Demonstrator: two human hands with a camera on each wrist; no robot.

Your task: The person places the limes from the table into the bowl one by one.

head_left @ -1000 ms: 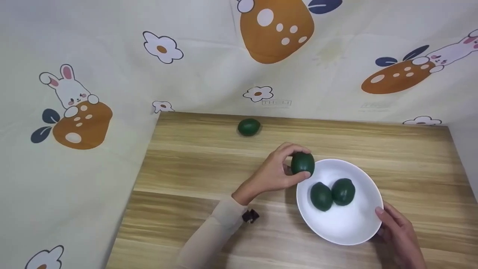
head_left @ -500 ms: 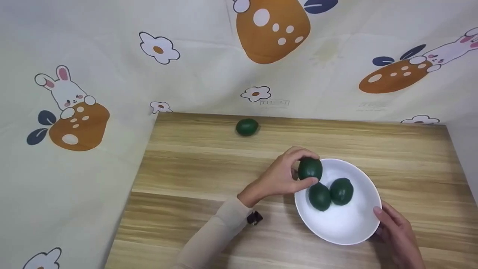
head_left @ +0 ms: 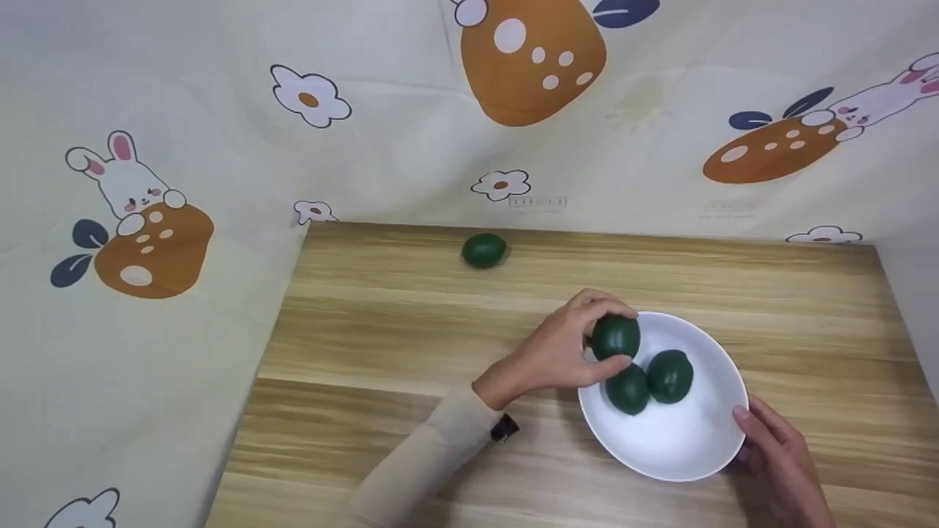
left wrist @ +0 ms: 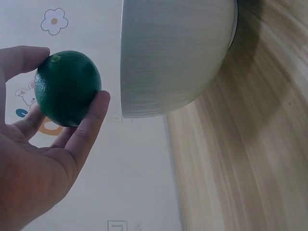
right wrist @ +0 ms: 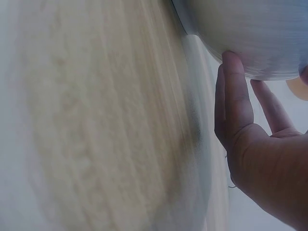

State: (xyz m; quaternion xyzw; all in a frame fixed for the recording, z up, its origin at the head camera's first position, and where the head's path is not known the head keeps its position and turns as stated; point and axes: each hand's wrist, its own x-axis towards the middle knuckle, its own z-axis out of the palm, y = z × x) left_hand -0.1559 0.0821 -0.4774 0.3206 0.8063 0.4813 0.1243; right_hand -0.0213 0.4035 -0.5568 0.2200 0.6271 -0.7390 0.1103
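My left hand [head_left: 565, 348] holds a dark green lime [head_left: 615, 337] over the left rim of a white bowl [head_left: 682, 451], thumb on one side and fingers on the other. In the left wrist view this lime [left wrist: 67, 89] is above the level of the bowl's rim, beside its wall [left wrist: 173, 57]. Two more limes, one on the left [head_left: 628, 390] and one on the right [head_left: 670, 376], lie side by side inside the bowl. My right hand [head_left: 785, 458] grips the bowl's right side, its thumb at the rim and its fingers [right wrist: 237, 91] against the outer wall.
Another green lime [head_left: 484, 250] lies near the back edge of the wooden table [head_left: 367, 323]. A patterned cloth [head_left: 396, 147] with rabbits and flowers hangs behind the table and on its left side.
My left hand has moved right with its lime, from beside the bowl's rim to over its left part. The right hand stays on the bowl.
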